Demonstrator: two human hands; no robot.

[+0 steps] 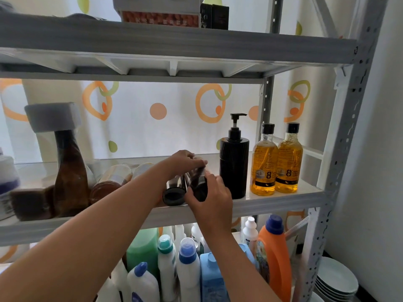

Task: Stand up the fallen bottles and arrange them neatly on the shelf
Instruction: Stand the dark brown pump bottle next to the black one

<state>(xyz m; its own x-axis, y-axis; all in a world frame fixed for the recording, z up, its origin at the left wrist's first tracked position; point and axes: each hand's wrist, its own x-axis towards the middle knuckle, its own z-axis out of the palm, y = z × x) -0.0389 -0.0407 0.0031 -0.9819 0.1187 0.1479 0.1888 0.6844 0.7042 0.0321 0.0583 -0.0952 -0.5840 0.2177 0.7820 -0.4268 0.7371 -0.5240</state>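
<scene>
The step in hand looks to be raising one fallen dark bottle (199, 180) on the middle shelf (272, 207), just left of the upright pump bottle (234, 168). The left hand (182, 160) grips its far end and the right hand (210, 196) curls round its near end. Next it probably needs tipping upright; a second dark bottle (174, 190) lies alongside

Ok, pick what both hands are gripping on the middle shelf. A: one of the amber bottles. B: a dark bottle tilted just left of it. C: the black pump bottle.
B: the left hand and right hand grip the ends of the dark bottle, tilted left of the upright black pump bottle; the amber bottles stand untouched.
</scene>
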